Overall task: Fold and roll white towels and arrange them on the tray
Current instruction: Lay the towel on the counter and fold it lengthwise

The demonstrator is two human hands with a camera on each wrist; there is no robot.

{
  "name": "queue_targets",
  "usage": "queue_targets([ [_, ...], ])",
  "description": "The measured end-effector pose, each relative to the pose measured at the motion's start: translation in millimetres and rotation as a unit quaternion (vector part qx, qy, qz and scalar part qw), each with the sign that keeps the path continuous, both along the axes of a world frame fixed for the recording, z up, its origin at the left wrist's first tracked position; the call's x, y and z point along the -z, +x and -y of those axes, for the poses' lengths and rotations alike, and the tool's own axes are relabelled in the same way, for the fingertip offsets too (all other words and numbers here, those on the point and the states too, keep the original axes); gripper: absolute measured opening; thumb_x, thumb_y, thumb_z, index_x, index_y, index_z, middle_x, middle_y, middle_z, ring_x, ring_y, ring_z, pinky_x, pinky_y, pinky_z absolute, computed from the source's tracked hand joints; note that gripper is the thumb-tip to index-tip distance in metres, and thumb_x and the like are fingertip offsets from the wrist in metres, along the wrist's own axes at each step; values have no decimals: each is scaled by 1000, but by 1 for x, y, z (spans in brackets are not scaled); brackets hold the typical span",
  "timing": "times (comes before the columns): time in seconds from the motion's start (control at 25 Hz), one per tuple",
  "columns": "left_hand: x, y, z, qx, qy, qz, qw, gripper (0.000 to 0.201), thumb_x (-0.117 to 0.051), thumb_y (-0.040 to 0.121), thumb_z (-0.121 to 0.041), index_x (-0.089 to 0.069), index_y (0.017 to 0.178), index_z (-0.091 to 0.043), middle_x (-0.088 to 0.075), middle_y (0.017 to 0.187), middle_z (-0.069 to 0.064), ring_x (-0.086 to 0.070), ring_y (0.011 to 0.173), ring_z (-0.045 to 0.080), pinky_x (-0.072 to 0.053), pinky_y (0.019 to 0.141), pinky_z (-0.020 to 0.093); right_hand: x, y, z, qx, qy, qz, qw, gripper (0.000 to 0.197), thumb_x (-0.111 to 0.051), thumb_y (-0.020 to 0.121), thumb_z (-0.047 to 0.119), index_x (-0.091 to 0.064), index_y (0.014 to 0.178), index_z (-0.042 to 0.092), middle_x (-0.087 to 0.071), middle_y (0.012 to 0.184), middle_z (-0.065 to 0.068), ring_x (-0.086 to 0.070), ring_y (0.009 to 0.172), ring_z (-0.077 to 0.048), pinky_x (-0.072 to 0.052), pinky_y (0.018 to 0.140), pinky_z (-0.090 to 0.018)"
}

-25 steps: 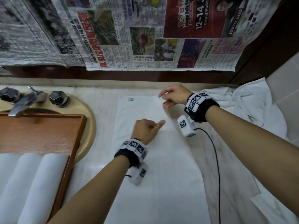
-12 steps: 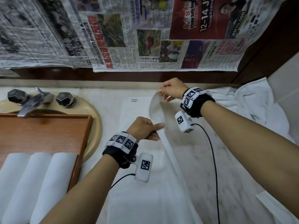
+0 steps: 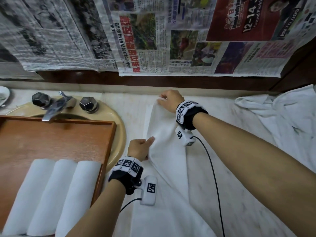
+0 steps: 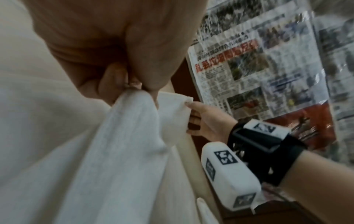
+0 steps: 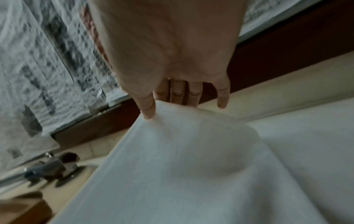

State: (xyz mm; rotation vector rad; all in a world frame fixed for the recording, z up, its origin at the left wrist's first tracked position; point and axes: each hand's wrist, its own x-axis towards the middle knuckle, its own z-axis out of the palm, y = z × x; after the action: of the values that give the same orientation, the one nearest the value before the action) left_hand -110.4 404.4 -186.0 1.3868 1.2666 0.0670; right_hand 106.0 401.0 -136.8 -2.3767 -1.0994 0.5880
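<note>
While three rolled towels (image 3: 51, 195) fill tray (image 3: 56, 139), hands pinch one.

Dim warm indoor light; wrist views blurry, noisy; head view edge-warped.

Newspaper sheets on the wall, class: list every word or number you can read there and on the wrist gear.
"12-14 J", cut off at the edge: red advert on the newspaper.
"Grand Pickle", cut off: same advert.
"RM70,000": same advert.
Red Chinese headline: too blurred to transcribe.
Small newsprint columns: too small.
Wrist bands: square coded markers only, no words.
</note>
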Motion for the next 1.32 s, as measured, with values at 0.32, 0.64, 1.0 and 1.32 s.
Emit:
queue_targets([
  [0.32,31,6,-7,-43,111,-37,992,28,-66,89,-35,-68,73,-12,-69,72,4,-64,76,25,-52,75,33,51,7,-10,-79,-103,73,989,31,-54,95,20,-59,125,18,-57,128,-11,-56,112,-33,-46,94,-37],
  [0.64,40,8,-10,-30,185,-41,981,24,-56,96,-33,-64,84,-14,-64,73,-1,-61,79,25,-47,66,30,65,19,-22,-53,-64,90,992,18,-49,97,15,-61,109,9,-63,107,-16,-58,97,-37,-49,81,-39],
  [1.0,42,17,-20,-13,169,-148,974,36,-54,94,-44,-61,77,-13,-65,81,5,-61,80,28,-41,64,30,73,-3,-8,-91,-85,174,977,41,-45,98,17,-40,138,12,-36,147,-10,-29,137,-29,-28,108,-48],
  [1.32,39,23,-29,-11,139,-149,979,41,-61,86,-42,-59,58,-12,-67,67,9,-65,67,29,-46,57,27,80,1,30,-329,-186,190,906,62,-20,103,49,9,154,29,19,160,9,18,147,-13,9,117,-55],
])
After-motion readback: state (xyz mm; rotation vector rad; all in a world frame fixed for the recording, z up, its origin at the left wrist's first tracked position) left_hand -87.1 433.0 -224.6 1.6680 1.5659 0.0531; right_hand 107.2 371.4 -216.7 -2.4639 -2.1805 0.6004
